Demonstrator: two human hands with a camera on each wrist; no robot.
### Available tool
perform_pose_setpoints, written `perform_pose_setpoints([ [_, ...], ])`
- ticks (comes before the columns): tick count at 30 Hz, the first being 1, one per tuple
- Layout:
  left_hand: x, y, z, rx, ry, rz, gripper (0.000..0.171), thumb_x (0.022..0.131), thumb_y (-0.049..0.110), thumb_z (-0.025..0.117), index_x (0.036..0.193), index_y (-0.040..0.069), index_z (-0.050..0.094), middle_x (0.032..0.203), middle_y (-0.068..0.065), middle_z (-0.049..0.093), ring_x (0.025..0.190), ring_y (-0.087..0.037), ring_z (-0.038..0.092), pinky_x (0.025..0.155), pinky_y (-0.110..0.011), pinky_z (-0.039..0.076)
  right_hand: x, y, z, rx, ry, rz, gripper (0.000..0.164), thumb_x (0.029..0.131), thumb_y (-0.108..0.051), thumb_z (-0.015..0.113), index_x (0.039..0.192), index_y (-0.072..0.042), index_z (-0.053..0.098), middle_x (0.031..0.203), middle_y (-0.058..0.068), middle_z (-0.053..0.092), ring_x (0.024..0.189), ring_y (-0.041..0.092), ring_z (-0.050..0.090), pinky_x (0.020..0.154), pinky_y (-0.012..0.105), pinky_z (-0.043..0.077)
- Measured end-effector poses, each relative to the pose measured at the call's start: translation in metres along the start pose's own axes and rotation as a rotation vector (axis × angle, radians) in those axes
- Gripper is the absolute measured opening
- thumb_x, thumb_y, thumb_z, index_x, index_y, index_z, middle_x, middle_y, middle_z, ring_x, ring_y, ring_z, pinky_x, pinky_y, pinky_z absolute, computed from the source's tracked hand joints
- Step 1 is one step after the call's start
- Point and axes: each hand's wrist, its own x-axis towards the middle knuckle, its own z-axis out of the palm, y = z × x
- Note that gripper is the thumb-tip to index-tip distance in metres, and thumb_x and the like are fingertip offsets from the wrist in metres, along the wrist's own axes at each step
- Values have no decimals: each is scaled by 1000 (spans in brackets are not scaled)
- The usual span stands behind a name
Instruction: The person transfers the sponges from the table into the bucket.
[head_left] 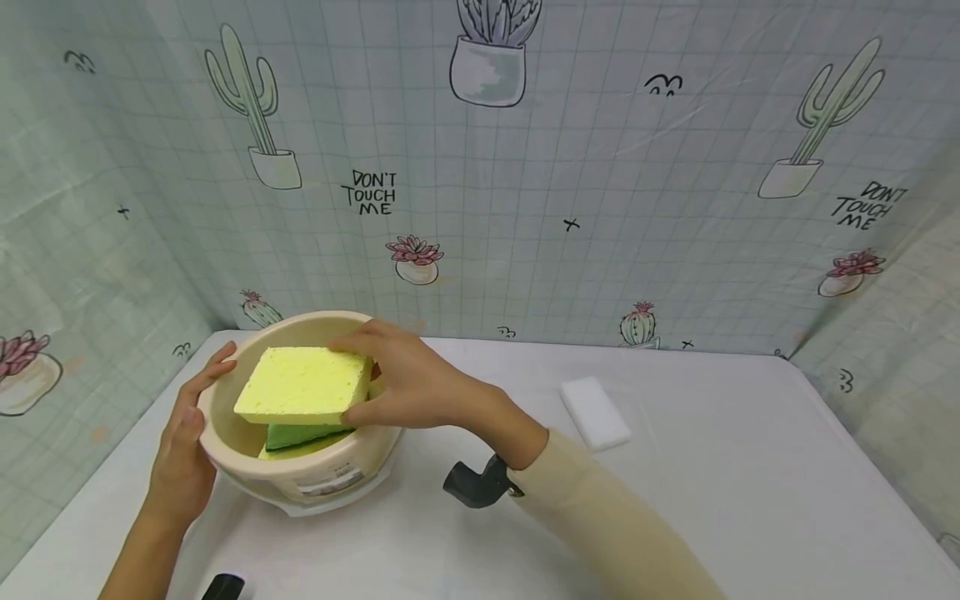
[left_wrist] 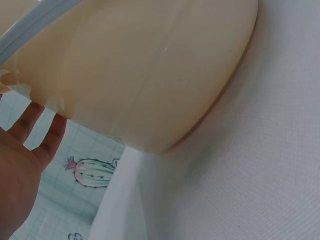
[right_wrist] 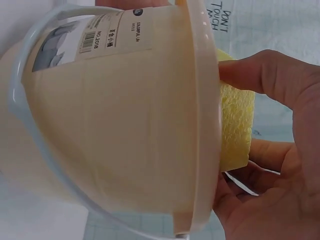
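Observation:
A cream plastic bucket (head_left: 375, 454) stands at the left of the white table, tilted a little in the head view. My left hand (head_left: 183, 454) holds it by the left side, its thumb at the rim and its fingers against the outer wall. Thumb and fingers of my right hand (head_left: 416, 387) pinch a thick yellow sponge (head_left: 303, 383) at its right end, over the bucket's mouth. Under that sponge, a green piece (head_left: 300, 435) and more yellow show inside the bucket. In the right wrist view, the held sponge (right_wrist: 236, 132) sticks out past the rim.
A white rectangular block (head_left: 595, 413) lies on the table (head_left: 720, 467) to the right. The bucket's pale handle (right_wrist: 55, 165) hangs down its side. Behind the table stands a cactus-print curtain (head_left: 510, 192). Black wrist gear (head_left: 480, 483) sits at the right cuff.

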Motion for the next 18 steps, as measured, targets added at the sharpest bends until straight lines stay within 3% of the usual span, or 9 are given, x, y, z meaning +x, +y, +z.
perform_pose_setpoints([
  [7, 0, -1, -1, -8, -6, -1, 47, 104, 20, 26, 145, -3, 30, 157, -12, 12, 143, -23, 7, 112, -22, 11, 9, -1, 6, 1, -77, -34, 68, 77, -18, 75, 138, -10, 48, 133, -3, 45, 96, 0, 50, 82, 10, 41],
  [13, 1, 0, 0, -18, -10, -5, 47, 104, 20, 25, 145, -2, 29, 157, -12, 11, 143, -23, 7, 112, -22, 13, 13, -2, 8, -67, -128, -58, 72, 78, -24, 77, 142, -13, 45, 135, -3, 42, 109, 0, 39, 88, 8, 34],
  [18, 0, 0, 0, -17, -9, -5, 47, 105, 20, 25, 145, -3, 29, 157, -12, 11, 143, -23, 6, 112, -22, 13, 14, -1, 6, -14, -156, -79, 75, 78, -27, 80, 142, -13, 45, 134, -2, 44, 107, 0, 42, 85, 8, 38],
])
